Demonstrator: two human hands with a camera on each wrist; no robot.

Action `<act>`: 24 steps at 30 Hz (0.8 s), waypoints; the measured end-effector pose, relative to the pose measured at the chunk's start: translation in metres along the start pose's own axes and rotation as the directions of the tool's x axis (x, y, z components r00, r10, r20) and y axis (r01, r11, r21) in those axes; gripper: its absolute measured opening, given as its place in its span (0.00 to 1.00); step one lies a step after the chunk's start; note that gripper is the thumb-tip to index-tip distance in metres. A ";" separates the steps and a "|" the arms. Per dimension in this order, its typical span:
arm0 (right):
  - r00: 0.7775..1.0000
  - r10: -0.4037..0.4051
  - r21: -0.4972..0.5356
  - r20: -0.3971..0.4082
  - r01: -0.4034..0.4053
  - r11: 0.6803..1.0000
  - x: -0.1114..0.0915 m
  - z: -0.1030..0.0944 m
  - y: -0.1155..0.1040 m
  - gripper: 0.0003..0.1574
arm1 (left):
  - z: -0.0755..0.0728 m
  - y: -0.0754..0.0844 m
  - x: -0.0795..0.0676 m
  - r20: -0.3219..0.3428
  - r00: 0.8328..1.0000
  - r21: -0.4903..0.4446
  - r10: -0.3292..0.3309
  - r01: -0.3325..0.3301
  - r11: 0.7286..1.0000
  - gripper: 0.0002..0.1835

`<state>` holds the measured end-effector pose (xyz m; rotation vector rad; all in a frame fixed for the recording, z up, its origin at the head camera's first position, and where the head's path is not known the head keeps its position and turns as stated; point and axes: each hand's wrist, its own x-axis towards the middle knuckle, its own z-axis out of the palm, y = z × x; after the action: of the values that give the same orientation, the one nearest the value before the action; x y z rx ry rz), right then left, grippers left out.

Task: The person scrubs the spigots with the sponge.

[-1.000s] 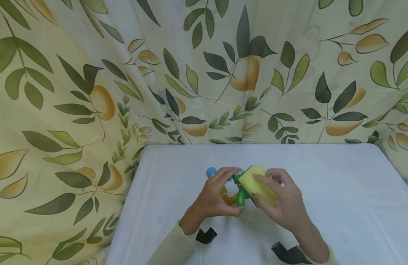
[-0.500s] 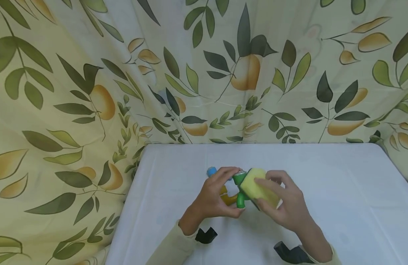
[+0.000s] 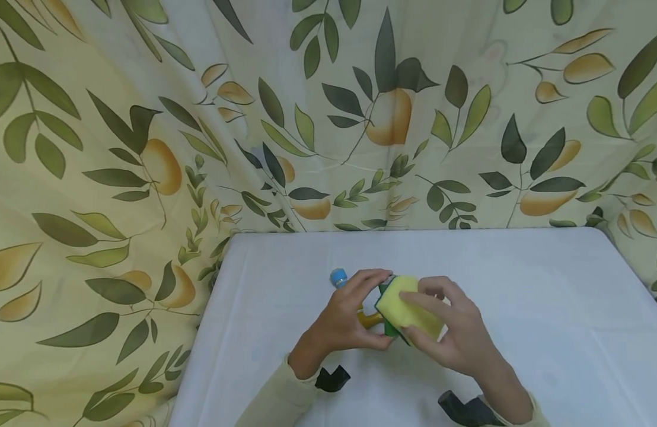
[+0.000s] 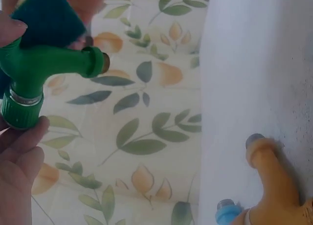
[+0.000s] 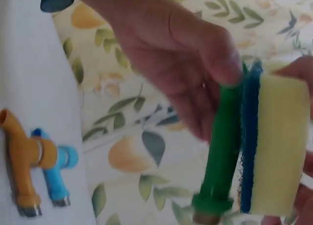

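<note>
One green tap [image 5: 221, 146] is raised above the tabletop [image 3: 547, 308], gripped in the left hand [image 3: 343, 315]; the right hand [image 3: 456, 332] pinches a sponge [image 3: 416, 307], its dark side against that tap. An orange tap [image 5: 22, 159] and a blue tap [image 5: 56, 182] lie close together on the tabletop.

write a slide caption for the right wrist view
Yellow sponge with its dark scouring side against a green tap; an orange tap and a blue tap lie on the white table.
</note>
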<state>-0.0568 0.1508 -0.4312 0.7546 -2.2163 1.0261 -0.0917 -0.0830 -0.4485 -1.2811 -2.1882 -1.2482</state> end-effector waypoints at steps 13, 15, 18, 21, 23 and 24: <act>0.980 0.200 -0.171 -0.006 -0.198 0.965 -0.008 -0.005 0.007 0.34 | -0.009 -0.001 -0.002 -0.094 0.994 -0.018 -0.051 0.049 0.999 0.52; 0.977 0.213 -0.157 0.000 -0.211 0.965 -0.010 -0.004 0.009 0.35 | -0.010 -0.001 -0.002 -0.101 0.993 -0.021 -0.055 0.053 0.998 0.52; 0.975 0.221 -0.144 -0.028 -0.223 0.964 -0.013 -0.001 0.013 0.35 | -0.010 -0.001 -0.002 -0.107 0.993 -0.033 -0.055 0.051 0.998 0.52; 0.977 0.201 -0.111 -0.069 -0.208 0.972 -0.014 0.003 0.013 0.34 | -0.007 -0.001 -0.002 -0.103 0.994 -0.037 -0.043 0.040 0.999 0.52; 0.989 0.131 -0.042 -0.073 -0.134 0.990 -0.015 0.007 0.012 0.31 | -0.004 -0.001 -0.001 -0.099 0.995 -0.029 -0.033 0.030 0.999 0.52; 0.993 0.092 -0.008 -0.076 -0.093 0.996 -0.014 0.009 0.012 0.30 | -0.002 -0.002 0.000 -0.097 0.995 -0.025 -0.030 0.027 0.999 0.52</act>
<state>-0.0575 0.1534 -0.4518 0.6025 -2.2075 1.0683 -0.0931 -0.0854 -0.4484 -1.1762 -2.1366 -1.3225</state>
